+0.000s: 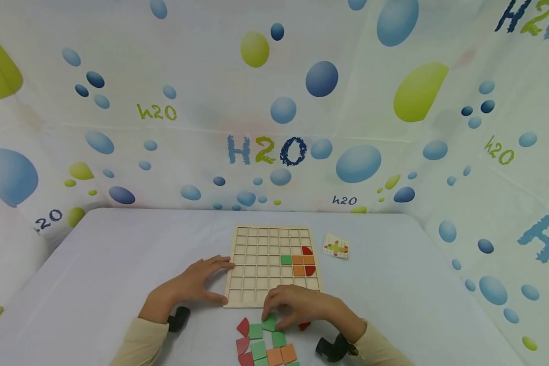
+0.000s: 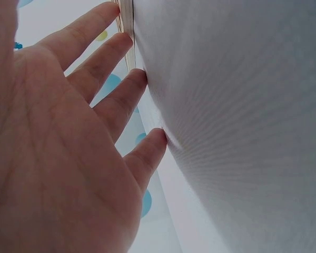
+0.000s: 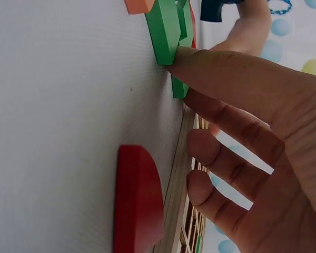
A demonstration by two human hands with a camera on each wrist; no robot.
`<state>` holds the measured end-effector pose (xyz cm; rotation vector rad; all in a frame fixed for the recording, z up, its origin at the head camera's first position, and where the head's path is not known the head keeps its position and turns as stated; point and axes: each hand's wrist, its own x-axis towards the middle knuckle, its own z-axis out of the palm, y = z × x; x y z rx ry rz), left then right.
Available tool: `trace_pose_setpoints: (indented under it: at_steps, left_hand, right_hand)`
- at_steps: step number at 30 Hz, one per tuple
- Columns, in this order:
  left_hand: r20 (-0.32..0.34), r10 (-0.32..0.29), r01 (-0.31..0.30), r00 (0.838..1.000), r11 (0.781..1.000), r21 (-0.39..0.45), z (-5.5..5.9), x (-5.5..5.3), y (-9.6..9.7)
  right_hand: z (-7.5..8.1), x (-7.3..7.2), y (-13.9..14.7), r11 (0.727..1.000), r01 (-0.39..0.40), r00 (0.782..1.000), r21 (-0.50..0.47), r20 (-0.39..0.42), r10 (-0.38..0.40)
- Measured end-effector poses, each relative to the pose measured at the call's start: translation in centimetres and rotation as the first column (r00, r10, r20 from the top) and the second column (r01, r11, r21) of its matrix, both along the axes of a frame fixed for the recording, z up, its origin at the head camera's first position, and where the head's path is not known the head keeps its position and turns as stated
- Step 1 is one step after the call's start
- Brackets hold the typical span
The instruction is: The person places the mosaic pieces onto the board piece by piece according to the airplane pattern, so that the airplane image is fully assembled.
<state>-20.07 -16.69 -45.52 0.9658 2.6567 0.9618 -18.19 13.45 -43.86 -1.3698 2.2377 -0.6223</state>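
Green square tile [image 1: 269,323] is pinched by the right hand [image 1: 299,301]. Left hand [image 1: 187,282], fingers spread, touches the pale wooden gridded board [image 1: 251,277]

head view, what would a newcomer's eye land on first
Probably the backdrop behind the table, with its H2O lettering and blue and lime spots. Next, the wooden grid board on the table, with red, orange and green pieces at its right side. Nearer the camera, the right hand pinches a green square among loose pieces.
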Motion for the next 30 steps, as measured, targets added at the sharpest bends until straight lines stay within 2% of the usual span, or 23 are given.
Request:
trace_pose_setpoints:
  at_steps: [9, 18, 24, 30]
  left_hand:
    - [-0.002, 0.002, -0.002, 1.0, 1.0, 0.001, 0.0, 0.0, 0.0]
    - [-0.001, 0.008, -0.008, 1.0, 1.0, -0.01, -0.1, 0.0, 0.0]
    - [-0.003, 0.004, -0.004, 1.0, 1.0, -0.008, 0.0, 0.0, 0.1]
    - [0.008, 0.005, -0.004, 1.0, 1.0, -0.008, 0.0, 0.0, 0.1]
  right_hand:
    - [-0.2, -0.1, 0.0, 0.996, -0.067, 0.997, -0.061, 0.02, 0.068]
    - [-0.3, 0.0, 0.2, 0.998, -0.024, 0.999, -0.065, 0.032, 0.026]
    - [-0.5, 0.0, 0.6, 0.993, -0.008, 1.0, -0.116, 0.004, 0.008]
    - [-0.7, -0.4, 1.1, 0.987, 0.041, 0.999, -0.155, 0.018, -0.038]
